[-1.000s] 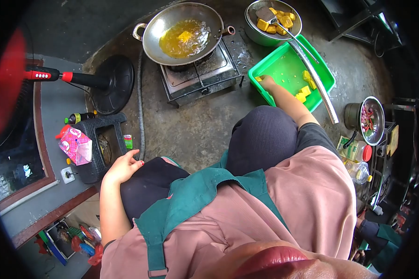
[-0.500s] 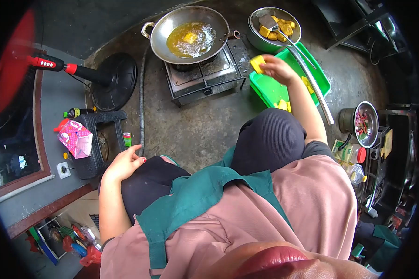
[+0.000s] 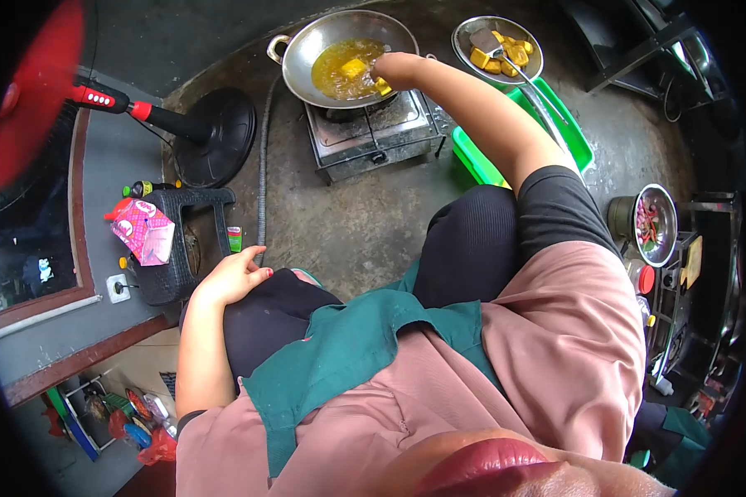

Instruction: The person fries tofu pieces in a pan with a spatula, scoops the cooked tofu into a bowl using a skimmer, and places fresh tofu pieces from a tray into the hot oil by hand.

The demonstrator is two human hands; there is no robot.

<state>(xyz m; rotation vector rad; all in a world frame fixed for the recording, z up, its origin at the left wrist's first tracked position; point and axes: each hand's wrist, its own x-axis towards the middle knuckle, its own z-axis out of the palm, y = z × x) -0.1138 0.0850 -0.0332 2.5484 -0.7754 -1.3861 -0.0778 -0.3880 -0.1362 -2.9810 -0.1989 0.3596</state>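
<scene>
My right hand [image 3: 396, 71] reaches down inside the wok [image 3: 297, 41], low over the hot oil [image 3: 327, 73]. Its fingertips are on a yellow tofu block [image 3: 382, 86] at the oil's right edge; they are partly hidden, and whether the grip is loosening I cannot see. Another tofu block [image 3: 354, 68] floats in the middle of the oil. My left hand [image 3: 234, 277] rests on my left knee, fingers apart, holding nothing. Right of the wok, browned tofu pieces [image 3: 518, 55] and a metal spatula [image 3: 485, 41] lie in a strainer bowl [image 3: 464, 29].
The wok stands on a low gas stove [image 3: 373, 145] on the floor. A green tray [image 3: 472, 157] lies under my right arm. At left are a standing fan [image 3: 211, 137] and a black stool [image 3: 162, 286]. A bowl of chopped red ingredients [image 3: 667, 224] is at right.
My right hand has moved left from above the green tray into the wok, carrying the yellow tofu block. My left hand stays on the knee. The view has shifted slightly.
</scene>
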